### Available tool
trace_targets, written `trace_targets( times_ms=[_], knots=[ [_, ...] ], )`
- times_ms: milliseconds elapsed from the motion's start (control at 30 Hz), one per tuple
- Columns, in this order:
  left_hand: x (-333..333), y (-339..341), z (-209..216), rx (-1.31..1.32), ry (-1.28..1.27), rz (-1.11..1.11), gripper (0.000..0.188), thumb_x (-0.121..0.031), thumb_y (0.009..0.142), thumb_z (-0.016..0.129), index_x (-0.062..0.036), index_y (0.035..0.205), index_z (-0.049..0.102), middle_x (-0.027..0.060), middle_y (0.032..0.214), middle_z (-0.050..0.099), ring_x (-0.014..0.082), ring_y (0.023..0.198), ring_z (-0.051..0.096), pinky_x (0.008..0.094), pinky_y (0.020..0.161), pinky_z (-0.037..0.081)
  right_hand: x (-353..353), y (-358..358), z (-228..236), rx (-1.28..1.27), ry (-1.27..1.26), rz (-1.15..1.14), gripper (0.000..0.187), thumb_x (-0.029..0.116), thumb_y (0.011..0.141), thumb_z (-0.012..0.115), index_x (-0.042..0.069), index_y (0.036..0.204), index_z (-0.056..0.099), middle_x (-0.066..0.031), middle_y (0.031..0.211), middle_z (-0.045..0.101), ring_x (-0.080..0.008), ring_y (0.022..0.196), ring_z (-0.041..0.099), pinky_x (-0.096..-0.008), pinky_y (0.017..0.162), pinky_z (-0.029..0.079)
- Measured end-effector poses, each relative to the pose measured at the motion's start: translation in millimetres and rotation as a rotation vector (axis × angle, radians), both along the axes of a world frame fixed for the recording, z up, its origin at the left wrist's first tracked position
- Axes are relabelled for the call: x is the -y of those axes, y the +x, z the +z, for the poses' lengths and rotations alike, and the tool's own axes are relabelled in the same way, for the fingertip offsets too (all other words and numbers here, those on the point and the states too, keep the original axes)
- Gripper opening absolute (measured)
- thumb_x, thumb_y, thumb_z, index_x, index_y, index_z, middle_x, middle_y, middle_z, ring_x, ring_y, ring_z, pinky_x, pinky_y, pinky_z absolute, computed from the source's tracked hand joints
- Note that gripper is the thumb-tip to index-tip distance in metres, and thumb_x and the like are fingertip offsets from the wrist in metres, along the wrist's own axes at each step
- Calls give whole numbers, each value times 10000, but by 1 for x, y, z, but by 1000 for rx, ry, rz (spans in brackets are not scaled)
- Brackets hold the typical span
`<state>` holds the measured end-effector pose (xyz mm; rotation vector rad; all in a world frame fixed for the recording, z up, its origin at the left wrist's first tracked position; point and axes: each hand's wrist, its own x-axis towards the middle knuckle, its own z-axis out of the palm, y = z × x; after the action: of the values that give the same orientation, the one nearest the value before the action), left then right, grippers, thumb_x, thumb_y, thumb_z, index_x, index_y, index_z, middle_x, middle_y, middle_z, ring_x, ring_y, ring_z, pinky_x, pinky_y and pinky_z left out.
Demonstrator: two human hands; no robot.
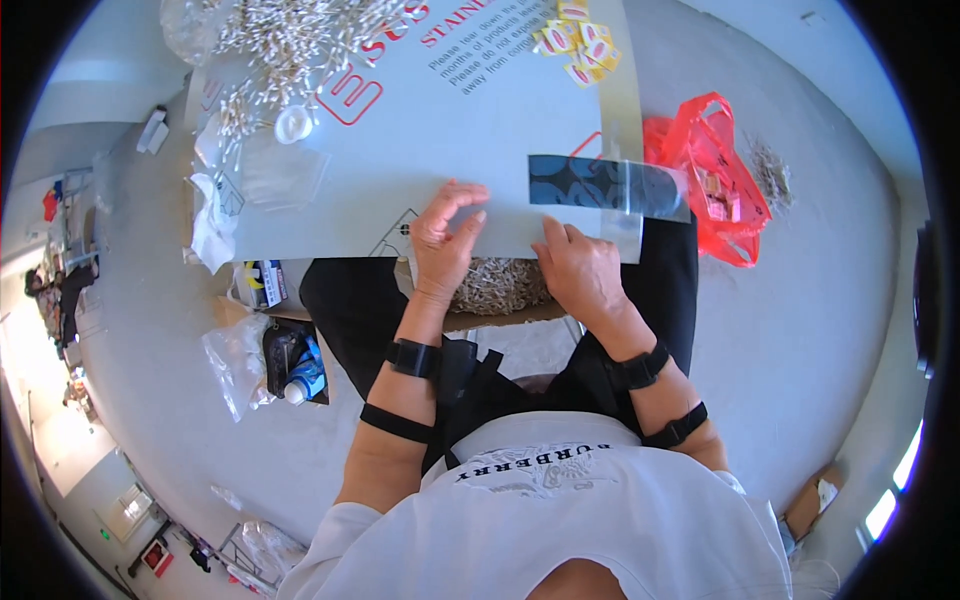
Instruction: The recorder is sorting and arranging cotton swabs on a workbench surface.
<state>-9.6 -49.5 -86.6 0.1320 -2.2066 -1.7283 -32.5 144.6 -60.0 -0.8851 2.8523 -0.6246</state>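
Observation:
My left hand (446,238) is over the near edge of a grey board (400,140), its fingers bent and the thumb held apart, with nothing visible between them. To its right, my right hand (583,268) has its fingertips at the same edge, fingers loosely bent and slightly apart; its palm side is hidden. Nothing shows in its grasp. Just beyond the right hand lies a dark, glossy patterned strip (580,182) with a clear end. Below and between both hands, an open cardboard box full of thin cotton swabs (500,287) sits between my legs.
Loose cotton swabs (290,50) heap at the board's far left, beside a small white round container (293,124). Yellow-and-white packets (582,45) lie far right. A red plastic bag (712,180) is right of the board. On the floor at left, a box holds a blue bottle (305,382).

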Motion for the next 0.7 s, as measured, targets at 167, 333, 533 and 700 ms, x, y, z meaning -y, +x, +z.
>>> trace_targets(
  times_ms=[167,333,533,700],
  knots=[
    [-4,-4,-1,0,1,31,135,78,827,606,-19,907,656,67,952,702,191,962,663,419,1072,389,2,-14,-3,24,-319,-6,155,109,808,683,76,820,532,-98,732,586,-345,615,616,-423,531,492],
    [8,-16,18,198,23,8,136,92,823,607,-1,920,629,83,873,665,183,903,667,343,806,526,11,-51,2,217,-402,-5,224,79,785,715,48,772,494,-112,703,575,-348,603,591,-413,519,459],
    [47,-71,13,115,-245,166,216,89,776,622,-7,969,610,125,961,635,278,937,641,372,794,517,31,-90,-6,374,-503,-11,235,81,783,727,38,751,498,-120,684,571,-341,588,573,-398,524,453],
    [117,-134,8,84,-588,336,300,-3,746,673,-7,1036,598,170,1100,605,370,1059,559,449,925,454,40,-99,-9,264,-537,42,227,79,787,719,49,743,498,-109,676,563,-326,575,571,-390,508,446]
  ],
)
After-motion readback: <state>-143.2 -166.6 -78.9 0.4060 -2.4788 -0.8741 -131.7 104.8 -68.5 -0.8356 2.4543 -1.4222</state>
